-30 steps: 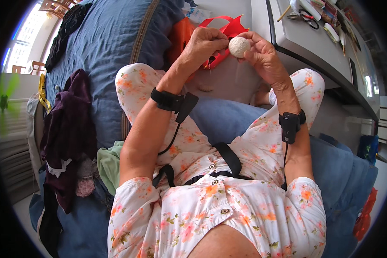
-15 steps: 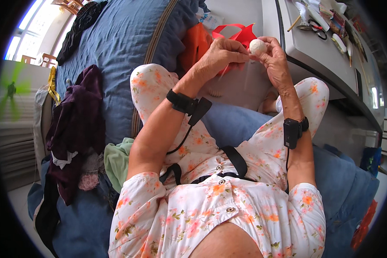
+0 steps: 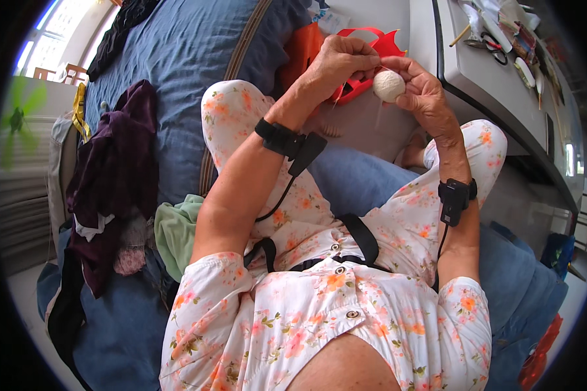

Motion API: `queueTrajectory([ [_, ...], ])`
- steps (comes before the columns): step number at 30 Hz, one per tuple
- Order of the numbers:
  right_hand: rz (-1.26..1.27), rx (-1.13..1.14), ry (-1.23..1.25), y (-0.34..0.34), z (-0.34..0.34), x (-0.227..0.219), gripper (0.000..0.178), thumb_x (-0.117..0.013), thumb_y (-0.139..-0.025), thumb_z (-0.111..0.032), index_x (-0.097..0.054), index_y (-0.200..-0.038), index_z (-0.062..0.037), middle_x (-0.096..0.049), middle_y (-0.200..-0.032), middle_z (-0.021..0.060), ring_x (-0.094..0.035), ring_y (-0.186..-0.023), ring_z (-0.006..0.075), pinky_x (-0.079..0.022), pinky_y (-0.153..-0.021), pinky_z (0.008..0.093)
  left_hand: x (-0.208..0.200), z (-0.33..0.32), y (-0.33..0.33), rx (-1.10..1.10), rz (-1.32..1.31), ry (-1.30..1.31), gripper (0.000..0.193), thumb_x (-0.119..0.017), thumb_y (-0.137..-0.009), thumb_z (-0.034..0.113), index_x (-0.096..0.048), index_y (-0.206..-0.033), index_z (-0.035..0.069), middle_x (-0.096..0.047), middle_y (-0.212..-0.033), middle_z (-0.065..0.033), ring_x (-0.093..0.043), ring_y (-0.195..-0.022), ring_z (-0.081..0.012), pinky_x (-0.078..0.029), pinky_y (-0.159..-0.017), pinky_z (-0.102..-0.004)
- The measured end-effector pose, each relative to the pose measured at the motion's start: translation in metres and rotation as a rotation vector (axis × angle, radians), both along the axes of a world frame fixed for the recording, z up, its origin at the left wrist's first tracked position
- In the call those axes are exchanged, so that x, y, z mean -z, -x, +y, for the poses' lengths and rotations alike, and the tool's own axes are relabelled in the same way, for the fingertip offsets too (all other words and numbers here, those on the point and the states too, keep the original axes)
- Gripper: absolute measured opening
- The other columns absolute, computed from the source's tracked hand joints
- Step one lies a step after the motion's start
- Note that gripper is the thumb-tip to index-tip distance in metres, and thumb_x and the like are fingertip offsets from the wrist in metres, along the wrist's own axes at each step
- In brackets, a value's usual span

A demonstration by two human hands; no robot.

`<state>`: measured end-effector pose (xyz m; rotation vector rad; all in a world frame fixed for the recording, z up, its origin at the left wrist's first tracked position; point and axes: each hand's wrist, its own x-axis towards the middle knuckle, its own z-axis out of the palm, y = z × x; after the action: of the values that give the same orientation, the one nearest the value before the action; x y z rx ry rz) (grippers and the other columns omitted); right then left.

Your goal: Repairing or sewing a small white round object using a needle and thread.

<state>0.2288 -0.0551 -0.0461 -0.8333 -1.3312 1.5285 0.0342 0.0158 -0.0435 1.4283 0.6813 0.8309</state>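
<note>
A round, cream-white ball of thread (image 3: 389, 86) with a textured surface rests in my right hand (image 3: 428, 98), between the thumb and bent fingers. My left hand (image 3: 341, 64) is closed in a pinch just to its left. A thin pale strand seems to run from those fingertips to the ball. Both hands are raised in front of me and nearly touch at the fingertips. Behind them lies a bright red bag (image 3: 386, 47) with a looped strap, partly covered by my hands.
A blue-covered bed (image 3: 182, 85) bears dark purple clothing (image 3: 114, 163) and a pale green cloth (image 3: 178, 238) on the left. To the right stands a white cabinet (image 3: 482, 72) with scissors (image 3: 497, 53) and small items on top. An orange bag (image 3: 301, 55) sits beyond my left wrist.
The ball has dropped slightly lower and turned in my right hand, whose fingers now reach over its top toward my left. My left hand has risen slightly.
</note>
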Motion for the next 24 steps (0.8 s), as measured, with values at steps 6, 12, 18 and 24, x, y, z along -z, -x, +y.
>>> queueTrajectory([
  [6, 0.259, 0.037, -0.043, -0.015, 0.008, 0.005, 0.056, -0.073, -0.079, -0.016, -0.046, -0.125, 0.0027, -0.061, -0.107, 0.0093, -0.060, -0.102, 0.0181, -0.054, -0.084, 0.0310, 0.000, -0.008, -0.006, 0.034, 0.049, 0.012, 0.013, -0.066, -0.082, 0.012, -0.067, -0.085, -0.002, -0.060, -0.066, -0.0008, -0.053, -0.060, -0.0050, -0.040, -0.055, -0.0192],
  [12, 0.354, 0.228, -0.008, -0.008, 0.015, 0.012, 0.042, -0.068, -0.085, -0.016, -0.049, -0.118, 0.0013, -0.062, -0.106, 0.0125, -0.063, -0.098, 0.0220, -0.055, -0.082, 0.0313, -0.006, -0.017, -0.008, 0.130, 0.116, 0.001, 0.011, -0.064, -0.081, 0.008, -0.067, -0.084, -0.002, -0.061, -0.066, -0.0027, -0.054, -0.059, -0.0063, -0.041, -0.055, -0.0202],
  [18, -0.002, 0.393, -0.080, -0.006, 0.015, 0.024, 0.036, -0.063, -0.087, -0.009, -0.050, -0.120, -0.0032, -0.056, -0.108, 0.0095, -0.061, -0.096, 0.0182, -0.055, -0.081, 0.0305, -0.010, -0.019, -0.008, 0.211, 0.021, 0.055, 0.012, -0.063, -0.082, 0.013, -0.068, -0.082, 0.002, -0.063, -0.067, -0.0020, -0.055, -0.058, -0.0061, -0.043, -0.055, -0.0207],
  [24, -0.246, 0.247, -0.120, 0.002, 0.014, 0.026, 0.053, -0.067, -0.075, 0.003, -0.051, -0.124, -0.0076, -0.045, -0.114, 0.0032, -0.052, -0.103, 0.0121, -0.049, -0.089, 0.0253, -0.008, -0.004, 0.001, 0.135, -0.207, 0.186, 0.009, -0.063, -0.085, 0.006, -0.066, -0.084, -0.002, -0.063, -0.072, -0.0054, -0.058, -0.061, -0.0107, -0.047, -0.059, -0.0227],
])
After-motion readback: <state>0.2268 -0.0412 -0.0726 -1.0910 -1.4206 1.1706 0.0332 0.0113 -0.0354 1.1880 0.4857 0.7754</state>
